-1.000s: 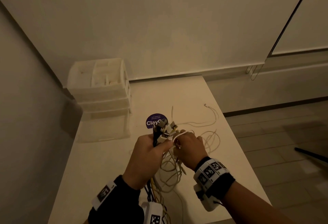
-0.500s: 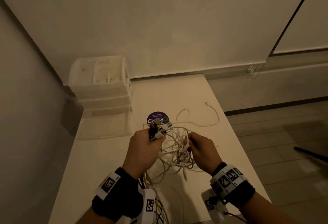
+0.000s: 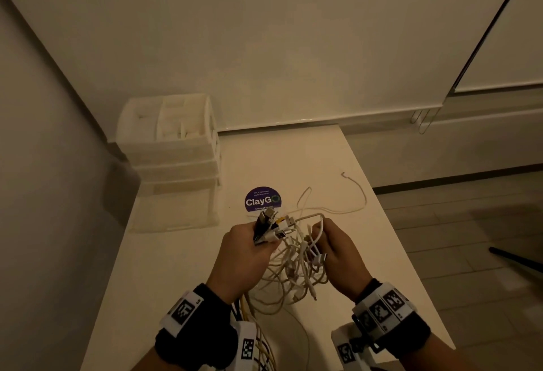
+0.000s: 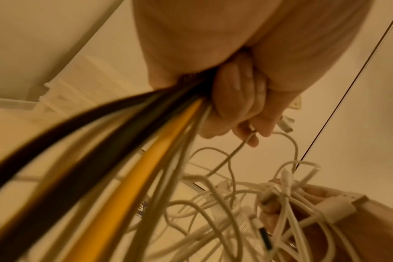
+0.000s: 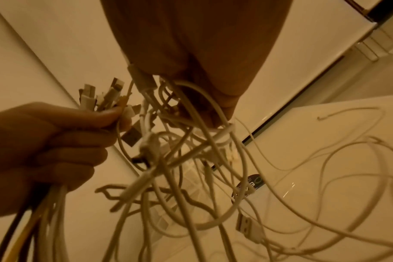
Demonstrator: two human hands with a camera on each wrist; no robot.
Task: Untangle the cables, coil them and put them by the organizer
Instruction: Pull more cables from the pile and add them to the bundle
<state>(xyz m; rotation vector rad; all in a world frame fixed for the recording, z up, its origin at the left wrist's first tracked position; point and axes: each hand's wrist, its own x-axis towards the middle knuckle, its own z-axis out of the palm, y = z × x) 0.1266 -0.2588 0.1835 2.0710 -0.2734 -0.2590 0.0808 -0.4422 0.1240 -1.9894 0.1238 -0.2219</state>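
Note:
A tangle of white cables (image 3: 296, 267) hangs between both hands above the white table (image 3: 182, 267). My left hand (image 3: 244, 256) grips a bunch of cable ends, their plugs (image 3: 273, 223) sticking up above the fist; black, yellow and white cables (image 4: 146, 173) run down from it. My right hand (image 3: 338, 250) pinches several white cables of the tangle (image 5: 191, 124), and a white plug (image 3: 320, 259) pokes out by its fingers. One thin white cable (image 3: 352, 194) trails across the table behind. The white drawer organizer (image 3: 173, 147) stands at the table's back left.
A round purple ClayGo sticker (image 3: 263, 198) is stuck on the table just beyond the hands. A wall runs along the table's left side and back. The table's right edge (image 3: 411, 267) drops to a tiled floor, where a dark rod (image 3: 517, 259) lies.
My hands have drawn apart: the right hand moved right and slightly back, spreading the white tangle between them. The left hand still holds the bunch of plugs.

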